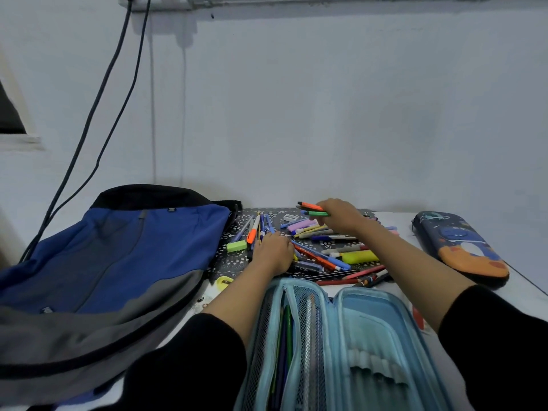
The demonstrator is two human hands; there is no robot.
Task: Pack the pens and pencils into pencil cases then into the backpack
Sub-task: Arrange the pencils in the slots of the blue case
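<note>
Pens (323, 258) scattered beyond the open blue pencil case (370, 315) nearest me.
My right hand (341, 218) grips orange and green markers (311, 208); left hand (274, 253) lies on the pens, grasp I cannot tell; backpack (118, 256) lies left.

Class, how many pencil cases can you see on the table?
2. The open light-blue pencil case lies nearest the camera, in the middle; the closed dark-blue pencil case lies further right, apart from it. Others could be hidden.

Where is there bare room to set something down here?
One bare strip of white table, between the pen pile and the space-print case. The middle is crowded: that pile, left hand, right hand gripping markers. Backpack fills the left.
</note>
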